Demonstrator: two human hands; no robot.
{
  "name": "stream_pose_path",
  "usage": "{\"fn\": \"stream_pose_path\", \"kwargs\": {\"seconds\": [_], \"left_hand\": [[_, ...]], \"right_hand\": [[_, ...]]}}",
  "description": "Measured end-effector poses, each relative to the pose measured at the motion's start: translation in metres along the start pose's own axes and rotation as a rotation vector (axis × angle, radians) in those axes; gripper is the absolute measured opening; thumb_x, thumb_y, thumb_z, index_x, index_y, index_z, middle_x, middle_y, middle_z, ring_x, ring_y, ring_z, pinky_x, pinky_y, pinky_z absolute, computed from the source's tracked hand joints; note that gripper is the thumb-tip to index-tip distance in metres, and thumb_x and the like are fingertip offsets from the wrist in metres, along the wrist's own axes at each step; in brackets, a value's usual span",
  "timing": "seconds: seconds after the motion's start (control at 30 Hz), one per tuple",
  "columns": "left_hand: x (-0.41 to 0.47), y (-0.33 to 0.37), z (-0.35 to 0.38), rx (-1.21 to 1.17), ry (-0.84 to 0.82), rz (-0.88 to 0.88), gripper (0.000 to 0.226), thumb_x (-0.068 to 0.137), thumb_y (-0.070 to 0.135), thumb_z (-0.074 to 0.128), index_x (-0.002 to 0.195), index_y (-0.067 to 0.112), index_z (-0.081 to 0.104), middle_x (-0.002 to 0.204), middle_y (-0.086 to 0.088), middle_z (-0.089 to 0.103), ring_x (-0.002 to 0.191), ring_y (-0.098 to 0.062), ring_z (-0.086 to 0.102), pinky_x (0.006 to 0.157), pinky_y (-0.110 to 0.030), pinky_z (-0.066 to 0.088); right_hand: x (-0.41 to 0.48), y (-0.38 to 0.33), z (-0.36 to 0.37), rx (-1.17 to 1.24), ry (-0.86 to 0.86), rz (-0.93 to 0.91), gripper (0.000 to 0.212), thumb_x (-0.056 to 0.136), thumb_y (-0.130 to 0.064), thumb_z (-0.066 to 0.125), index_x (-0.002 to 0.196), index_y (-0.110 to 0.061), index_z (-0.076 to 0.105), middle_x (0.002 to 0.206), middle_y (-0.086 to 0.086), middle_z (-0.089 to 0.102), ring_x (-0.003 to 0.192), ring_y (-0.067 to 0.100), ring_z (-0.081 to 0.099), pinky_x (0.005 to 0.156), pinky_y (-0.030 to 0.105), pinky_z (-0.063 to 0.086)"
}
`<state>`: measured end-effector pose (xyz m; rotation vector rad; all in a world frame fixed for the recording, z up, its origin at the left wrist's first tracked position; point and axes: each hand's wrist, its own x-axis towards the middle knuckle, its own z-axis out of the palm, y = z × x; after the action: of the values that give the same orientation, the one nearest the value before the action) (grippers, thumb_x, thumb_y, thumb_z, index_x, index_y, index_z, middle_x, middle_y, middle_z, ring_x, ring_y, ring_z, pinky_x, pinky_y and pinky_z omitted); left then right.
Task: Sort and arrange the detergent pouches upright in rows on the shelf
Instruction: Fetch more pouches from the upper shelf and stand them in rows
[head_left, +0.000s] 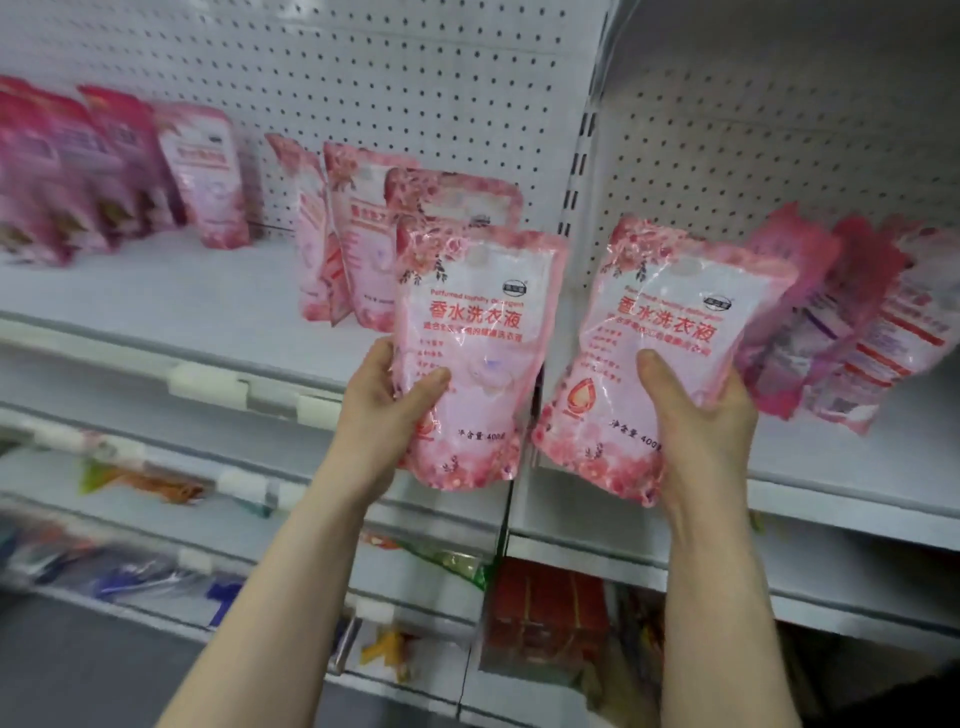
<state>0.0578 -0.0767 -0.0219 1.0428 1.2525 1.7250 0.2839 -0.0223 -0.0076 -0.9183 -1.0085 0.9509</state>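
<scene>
Going left to right from my remote seat. Way off to the left of the left hand there's a row of dark pink pouches (47, 171) standing on the white shelf (156, 291), with a paler pink pouch (208, 176) at the end of it, all pretty blurry. Closer in, just up and behind that hand, a small cluster of rose-print pouches (358, 228) stands upright, packed against each other.

The left hand (384, 405) is grasping the left pouch (472, 353) by its lower left edge, thumb across the front. That one's nearly straight: long axis vertical, top seam up, printed face toward me, held out in front of the shelf lip and not resting on it.

Right beside it is the right pouch (670, 353), face toward me too, but tilted, with its long axis running from lower left to upper right. The right hand (701, 415) is clamped on its lower right side, thumb lying up the front, fingers round the edge.

Just past that hand, a bunch of leaning pouches (852, 322) sits slanted on the next shelf bay, too smeared to count. Below the right hand there's a red box (550, 613) on a lower shelf.
</scene>
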Motion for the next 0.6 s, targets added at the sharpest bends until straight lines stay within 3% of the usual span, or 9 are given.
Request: {"fn": "stream_pose_path", "kwargs": {"seconds": [0.13,0.33,0.47,0.6], "left_hand": [[-0.014,-0.003,-0.059,0.016,0.095,-0.025,0.027,0.09,0.005,0.061,0.114,0.011,0.052,0.101,-0.007,0.07,0.077,-0.013,0.072,0.054,-0.025,0.056],[-0.004,0.009,-0.154,-0.012,0.171,0.001,0.029,0.092,0.009,0.059,0.119,0.012,0.051,0.108,-0.012,0.069,0.083,-0.027,0.069,0.048,-0.024,0.054],[0.01,0.021,-0.239,-0.016,0.175,-0.007,0.027,0.091,0.01,0.06,0.116,0.017,0.053,0.112,-0.011,0.069,0.098,-0.031,0.069,0.076,-0.047,0.058],[0.026,0.034,-0.322,0.011,0.22,0.039,0.023,0.091,0.009,0.06,0.109,0.021,0.055,0.105,-0.007,0.072,0.092,-0.028,0.071,0.072,-0.045,0.059]], "right_hand": [[-0.03,0.011,0.046,-0.09,-0.161,-0.001,0.034,0.084,-0.01,0.075,0.112,-0.025,0.065,0.109,-0.006,0.074,0.098,0.009,0.071,0.082,0.03,0.058],[-0.067,0.029,0.125,-0.108,-0.241,0.021,0.03,0.084,-0.015,0.076,0.105,-0.033,0.065,0.106,-0.01,0.074,0.095,0.007,0.072,0.078,0.032,0.059],[-0.1,0.043,0.201,-0.048,-0.236,0.04,0.034,0.085,-0.012,0.074,0.114,-0.027,0.065,0.106,-0.01,0.074,0.094,0.006,0.072,0.071,0.023,0.06],[-0.13,0.057,0.285,0.014,-0.254,0.039,0.033,0.086,-0.008,0.073,0.111,-0.027,0.065,0.104,-0.009,0.075,0.095,0.009,0.072,0.076,0.028,0.06]]}}
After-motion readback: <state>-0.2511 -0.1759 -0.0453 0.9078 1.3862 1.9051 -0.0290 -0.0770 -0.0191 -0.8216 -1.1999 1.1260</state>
